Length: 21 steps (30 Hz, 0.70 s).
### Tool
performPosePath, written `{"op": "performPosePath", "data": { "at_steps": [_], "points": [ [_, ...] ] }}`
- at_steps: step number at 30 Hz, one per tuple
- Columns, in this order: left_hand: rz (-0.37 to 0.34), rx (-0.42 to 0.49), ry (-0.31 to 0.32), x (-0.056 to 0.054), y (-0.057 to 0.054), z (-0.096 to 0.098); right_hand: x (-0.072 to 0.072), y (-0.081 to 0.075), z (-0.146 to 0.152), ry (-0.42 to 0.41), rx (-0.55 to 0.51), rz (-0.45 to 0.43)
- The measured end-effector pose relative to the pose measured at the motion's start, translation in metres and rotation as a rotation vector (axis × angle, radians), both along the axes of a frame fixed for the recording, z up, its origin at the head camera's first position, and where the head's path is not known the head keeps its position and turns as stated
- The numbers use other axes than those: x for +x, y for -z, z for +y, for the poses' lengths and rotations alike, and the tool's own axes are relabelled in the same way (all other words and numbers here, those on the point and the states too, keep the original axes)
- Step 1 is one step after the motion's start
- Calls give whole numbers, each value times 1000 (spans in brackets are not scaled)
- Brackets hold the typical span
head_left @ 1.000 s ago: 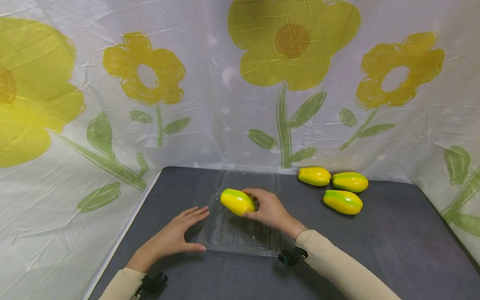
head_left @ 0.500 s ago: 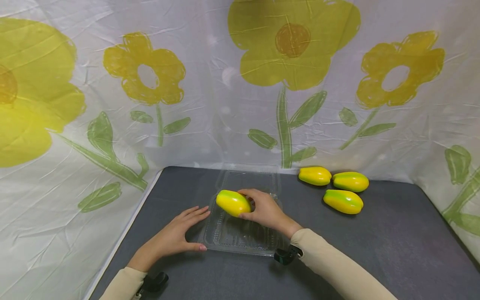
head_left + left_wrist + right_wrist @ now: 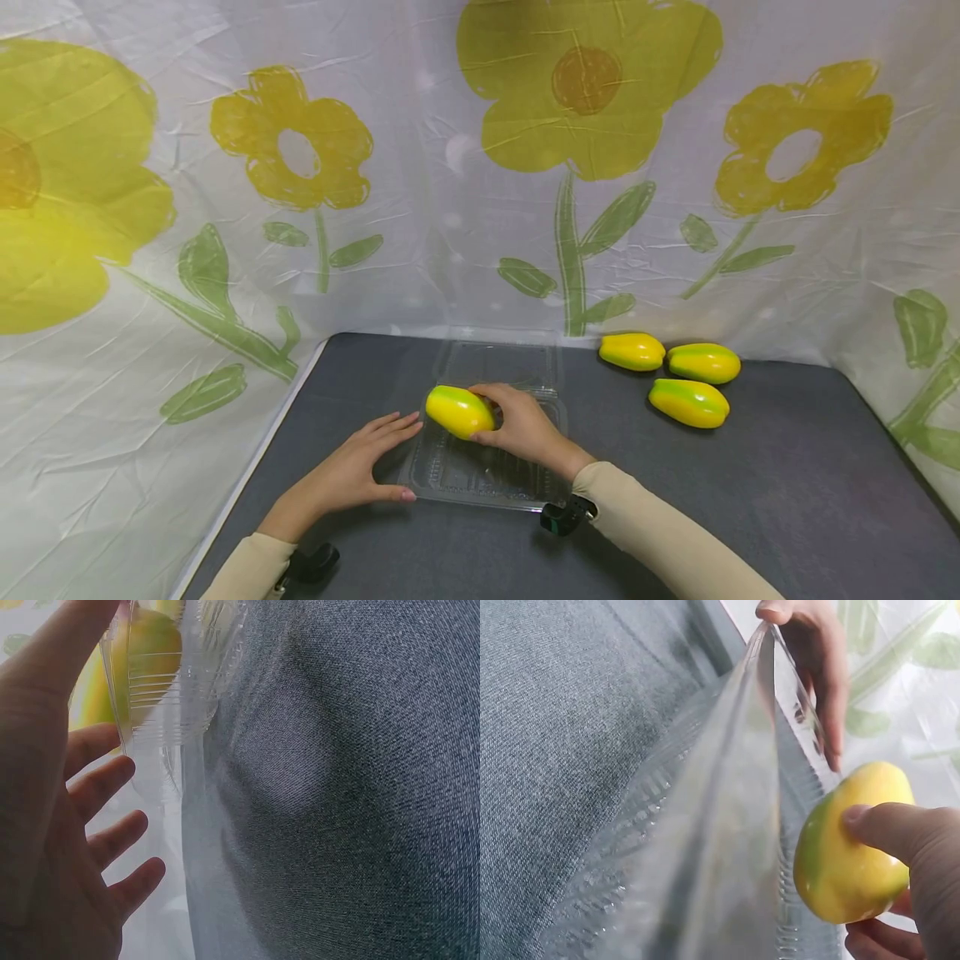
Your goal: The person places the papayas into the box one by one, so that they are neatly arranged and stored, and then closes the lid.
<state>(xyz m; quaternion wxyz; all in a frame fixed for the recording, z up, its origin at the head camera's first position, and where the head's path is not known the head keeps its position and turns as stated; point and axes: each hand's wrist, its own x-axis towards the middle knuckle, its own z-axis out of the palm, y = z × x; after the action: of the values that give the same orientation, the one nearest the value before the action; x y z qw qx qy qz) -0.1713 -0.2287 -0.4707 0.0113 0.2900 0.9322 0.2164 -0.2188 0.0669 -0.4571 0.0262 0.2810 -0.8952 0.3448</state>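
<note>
My right hand point(image 3: 525, 429) grips a yellow-green papaya point(image 3: 457, 411) by its right end, thumb on the near side and fingers on the far side. The papaya hangs over the left part of a clear plastic clamshell box point(image 3: 480, 502), whose lid point(image 3: 498, 360) lies folded back behind it. In the right wrist view, the thumb presses the papaya point(image 3: 851, 855) just inside the box's wall. My left hand point(image 3: 348, 471) is spread at the box's left side, its fingertips and thumb right at the rim. Through the ribbed wall point(image 3: 154, 690), the left wrist view shows the papaya.
Three more papayas lie together at the back right: one at the left point(image 3: 632, 352), one at the right point(image 3: 703, 363) and one in front point(image 3: 688, 403). Dark grey cloth point(image 3: 765, 483) covers the table. A flower-printed curtain point(image 3: 420, 275) stands along the back and sides.
My right hand has carried the papaya a little left and toward me, over the box. The left hand stays at the box's left rim.
</note>
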Motion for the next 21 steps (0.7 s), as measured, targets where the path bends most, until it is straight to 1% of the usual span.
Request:
{"op": "performPosePath", "data": {
  "at_steps": [7, 21],
  "points": [
    [0, -4, 1, 0, -1, 0, -1, 2, -2, 13, 9, -7],
    [-20, -6, -6, 1, -3, 2, 2, 4, -2, 44, 48, 30]
  ]
}}
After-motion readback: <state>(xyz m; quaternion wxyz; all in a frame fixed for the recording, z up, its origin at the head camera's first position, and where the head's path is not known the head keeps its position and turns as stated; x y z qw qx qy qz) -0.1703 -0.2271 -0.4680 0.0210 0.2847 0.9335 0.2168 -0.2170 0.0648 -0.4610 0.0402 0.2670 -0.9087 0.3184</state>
